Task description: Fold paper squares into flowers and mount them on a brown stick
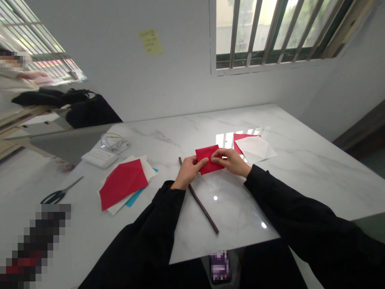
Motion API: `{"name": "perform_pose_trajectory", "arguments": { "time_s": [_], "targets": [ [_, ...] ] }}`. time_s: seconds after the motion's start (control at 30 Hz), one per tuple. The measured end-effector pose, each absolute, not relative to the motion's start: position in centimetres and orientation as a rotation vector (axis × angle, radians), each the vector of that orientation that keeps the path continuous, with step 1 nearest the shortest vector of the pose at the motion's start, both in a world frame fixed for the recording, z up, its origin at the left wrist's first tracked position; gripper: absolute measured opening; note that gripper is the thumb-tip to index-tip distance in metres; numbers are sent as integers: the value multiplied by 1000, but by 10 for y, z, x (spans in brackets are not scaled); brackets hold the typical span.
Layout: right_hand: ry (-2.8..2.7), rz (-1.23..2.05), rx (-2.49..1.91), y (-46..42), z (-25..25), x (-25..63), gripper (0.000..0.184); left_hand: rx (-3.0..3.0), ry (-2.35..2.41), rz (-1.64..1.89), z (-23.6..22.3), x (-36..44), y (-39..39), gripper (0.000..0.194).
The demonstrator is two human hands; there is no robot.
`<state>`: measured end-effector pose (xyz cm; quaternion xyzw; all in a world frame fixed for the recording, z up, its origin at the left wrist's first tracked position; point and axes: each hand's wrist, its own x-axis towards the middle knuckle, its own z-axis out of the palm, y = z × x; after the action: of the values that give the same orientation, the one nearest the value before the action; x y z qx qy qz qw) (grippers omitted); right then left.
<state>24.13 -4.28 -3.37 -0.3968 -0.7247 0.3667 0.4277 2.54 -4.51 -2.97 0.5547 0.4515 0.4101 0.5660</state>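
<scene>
The red paper [208,159], folded small, lies on the white marble surface [270,192] near its middle, pinched between both hands. The left hand [189,171] grips it from 8 o'clock, thumb on top and fingers curled under the near edge; the right hand [232,161] holds it from 3 o'clock, fingertips pressed on the paper's right half, so both hands are closed on the sheet. A thin dark stick [200,198] runs from just under the left hand toward 6 o'clock, stopping short of the surface's near edge. At 2 o'clock from the hands, just beside the right hand, lies a white sheet [257,149] over a red one, of which only a corner shows. At 9 o'clock sits a stack of papers [126,182] with a red sheet on top, white under it and a blue edge showing. Farther out at 9 o'clock lie scissors [60,193]; at 10 o'clock are a white flat box [100,157] and a coiled cable [114,141]. Bare surface spreads to the right of the hands, out to the edge at 3 o'clock, and between the hands and the near edge. A yellow note [150,41] is stuck on the wall at 12 o'clock; its writing is too small to read. A barred window [264,32] is at 1 o'clock.
</scene>
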Motion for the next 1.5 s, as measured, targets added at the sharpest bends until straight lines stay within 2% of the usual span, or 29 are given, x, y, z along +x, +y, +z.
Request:
{"name": "perform_pose_trajectory", "arguments": {
  "time_s": [0.53,0.77,0.97,1.07,1.2,1.27,1.33,1.5],
  "targets": [
    [-1755,935,-1000,-43,-39,237,15,1342,1089,995,-24,29,-52,51],
    [-1693,941,-972,-45,-38,234,16,1303,1050,1026,-26,31,-50,58],
    [-1634,935,-957,-47,-35,232,19,1304,1036,1073,-25,34,-52,56],
    [-1574,1041,-932,-51,-32,231,35,1300,1053,1081,-25,35,-52,58],
    [-1488,1150,-888,-54,-32,231,87,1297,1067,1099,-23,36,-53,63],
    [-1449,1163,-894,-53,-34,231,101,1300,1056,1104,-23,37,-54,64],
    [-1413,1189,-892,-51,-36,231,97,1306,1049,1110,-22,37,-54,64],
    [-1459,1158,-877,-46,-38,230,53,1319,1048,1118,-22,37,-53,63]
  ]
}}
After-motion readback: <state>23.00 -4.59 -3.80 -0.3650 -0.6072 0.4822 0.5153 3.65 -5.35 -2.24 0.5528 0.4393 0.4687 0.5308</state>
